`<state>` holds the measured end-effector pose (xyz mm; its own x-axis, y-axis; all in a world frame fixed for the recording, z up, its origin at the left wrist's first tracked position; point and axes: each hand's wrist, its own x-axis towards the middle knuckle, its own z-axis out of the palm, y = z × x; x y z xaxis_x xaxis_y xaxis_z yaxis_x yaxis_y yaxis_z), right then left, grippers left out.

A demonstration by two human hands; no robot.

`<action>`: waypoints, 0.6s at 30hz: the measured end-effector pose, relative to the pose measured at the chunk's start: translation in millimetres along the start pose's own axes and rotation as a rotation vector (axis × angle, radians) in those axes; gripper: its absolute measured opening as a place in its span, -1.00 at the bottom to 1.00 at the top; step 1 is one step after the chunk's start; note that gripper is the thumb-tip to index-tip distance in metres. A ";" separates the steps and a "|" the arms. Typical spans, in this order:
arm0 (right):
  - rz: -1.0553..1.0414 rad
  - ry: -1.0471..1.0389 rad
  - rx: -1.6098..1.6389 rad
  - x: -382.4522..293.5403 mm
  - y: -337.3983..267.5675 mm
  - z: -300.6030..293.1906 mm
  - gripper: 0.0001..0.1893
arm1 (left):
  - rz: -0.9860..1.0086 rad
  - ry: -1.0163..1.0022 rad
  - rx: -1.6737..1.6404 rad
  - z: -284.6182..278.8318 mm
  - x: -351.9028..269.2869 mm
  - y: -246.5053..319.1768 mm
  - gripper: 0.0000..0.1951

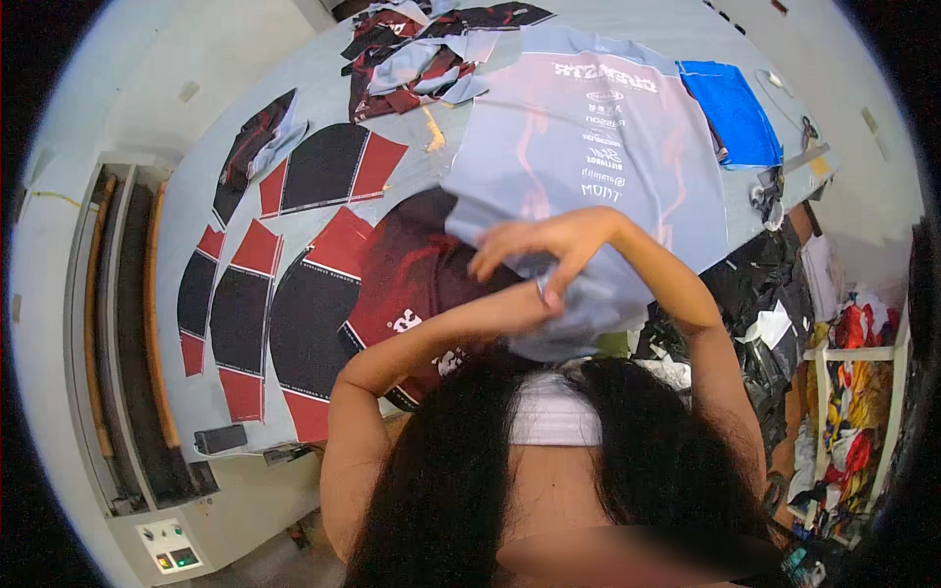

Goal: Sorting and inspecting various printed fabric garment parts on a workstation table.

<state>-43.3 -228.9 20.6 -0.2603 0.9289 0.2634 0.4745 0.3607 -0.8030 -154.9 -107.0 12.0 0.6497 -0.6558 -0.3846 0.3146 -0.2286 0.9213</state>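
Observation:
My right hand [548, 246] is blurred over the near end of a pale grey printed fabric panel [559, 162], fingers and thumb apart, with nothing visible between them. Under it, my left forearm [456, 320] crosses rightward. Its wrist meets the folded, blurred near part of the pale panel, where my left hand is mostly hidden. The panel shows its writing mirrored. Beneath my arms lies a dark red and black printed fabric piece [393, 283] with white marks. Left of it are black and red cut fabric pieces [312, 331], with bands of small writing.
Rumpled printed fabric [412, 73] is heaped at the table's far side. Folded blue cloth [731, 114] lies at the far right. Black plastic [764, 294] and a shelf of coloured scraps [853, 353] are on the right. A machine with rollers [125, 331] flanks the left.

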 end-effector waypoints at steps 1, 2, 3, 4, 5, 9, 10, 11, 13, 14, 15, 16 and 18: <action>-0.055 -0.131 0.194 10.0 8.9 7.8 -0.30 | -0.002 -0.260 0.145 2.1 -13.6 9.9 -0.44; 0.046 -0.290 0.317 10.5 4.5 7.5 -0.29 | -0.092 -0.350 0.122 8.1 -27.2 24.7 -0.45; 0.146 -0.450 0.436 11.5 -3.0 6.0 -0.29 | -0.183 -0.434 0.102 14.2 -41.5 36.9 -0.47; 0.145 -0.457 0.431 11.4 -7.1 5.6 -0.29 | -0.179 -0.427 0.104 13.0 -53.5 40.2 -0.47; 0.234 -0.593 0.497 9.0 -10.8 5.1 -0.30 | 0.005 -0.435 0.112 10.2 -64.6 42.2 -0.48; 0.131 -0.210 0.626 17.8 -39.4 22.5 -0.34 | 0.305 -0.393 0.395 -3.5 -73.1 40.9 -0.48; -0.086 -0.173 0.311 18.6 -42.0 20.7 -0.43 | -0.099 -0.580 0.133 -0.1 -70.1 66.8 -0.48; -0.079 -0.169 0.307 17.8 -48.4 21.8 -0.43 | -0.095 -0.586 0.138 2.5 -66.2 74.2 -0.48; -0.271 -0.061 0.229 29.4 -48.5 25.7 -0.56 | -0.070 -0.653 0.262 0.7 -70.2 75.9 -0.56; -0.285 -0.087 0.242 31.7 -42.3 31.3 -0.56 | -0.068 -0.625 0.248 -2.0 -73.9 77.4 -0.56; -0.249 -0.104 0.492 32.4 -36.1 39.2 -0.62 | 0.013 -0.671 0.240 -5.5 -81.2 78.6 -0.58; -0.203 -0.097 0.728 23.6 -34.3 42.0 -0.67 | 0.089 -0.737 0.248 -6.4 -79.9 81.4 -0.58; -0.171 0.040 0.765 4.0 -27.2 37.0 -0.67 | 0.113 -0.726 0.207 -8.7 -84.6 76.0 -0.58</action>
<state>-88.3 -238.1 23.7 -0.2400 0.8732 0.4242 -0.2847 0.3545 -0.8907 -179.9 -62.7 114.1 0.0300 -0.9753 -0.2189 0.0911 -0.2155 0.9723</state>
